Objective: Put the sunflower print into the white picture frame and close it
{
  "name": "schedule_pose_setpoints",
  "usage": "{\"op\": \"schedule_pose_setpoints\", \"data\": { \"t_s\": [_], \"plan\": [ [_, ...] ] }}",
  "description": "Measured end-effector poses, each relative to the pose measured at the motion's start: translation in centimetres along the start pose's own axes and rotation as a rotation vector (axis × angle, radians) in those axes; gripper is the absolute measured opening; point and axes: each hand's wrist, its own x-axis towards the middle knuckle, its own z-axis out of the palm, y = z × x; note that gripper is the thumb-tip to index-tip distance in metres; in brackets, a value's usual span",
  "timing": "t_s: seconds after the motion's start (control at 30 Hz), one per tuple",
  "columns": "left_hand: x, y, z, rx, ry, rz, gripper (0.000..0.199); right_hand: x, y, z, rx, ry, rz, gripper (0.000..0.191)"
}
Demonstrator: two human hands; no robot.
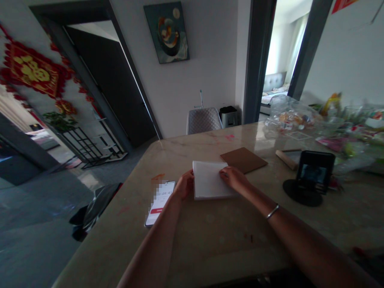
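White rectangular pad [210,182], flat on marbled tabletop [207,244], near corner of brown board [243,159].

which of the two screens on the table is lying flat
The phone with the pale display, beside the left forearm; the black-framed screen stands tilted up on a round base.

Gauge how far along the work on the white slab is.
Seemingly midway. Done: the white slab looks laid flat on the table. In hand: left hand at its left edge, right hand on its right side. Possibly left: the brown board, untouched behind; whether it's needed, can't tell.
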Motion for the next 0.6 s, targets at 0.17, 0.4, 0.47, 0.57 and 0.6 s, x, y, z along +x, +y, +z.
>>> {"op": "schedule_pose_setpoints", "data": {
  "t_s": [0.17, 0.4, 0.47, 0.57, 0.6],
  "plan": [
    [-0.18, 0.24, 0.14, 0.034, -0.034, 0.007, 0.044, 0.06, 0.01, -0.07, -0.003, 0.005, -0.017, 0.022],
    [-0.37, 0.61, 0.06, 0.048, -0.099, -0.003, 0.049, -0.02, -0.01, -0.1, 0.015, 0.015, -0.018, 0.022],
    [-0.38, 0.59, -0.07, 0.048, -0.123, -0.002, 0.05, -0.02, -0.02, -0.1, 0.008, 0.012, -0.026, 0.022],
    [-0.44, 0.57, -0.11, 0.054, -0.158, 0.004, 0.054, 0.01, 0.02, -0.11, 0.003, 0.003, -0.036, 0.021],
    [-0.48, 0.57, -0.07, 0.06, -0.162, 0.005, 0.055, 0.02, 0.04, -0.11, 0.005, 0.0, -0.039, 0.021]
  ]
}}
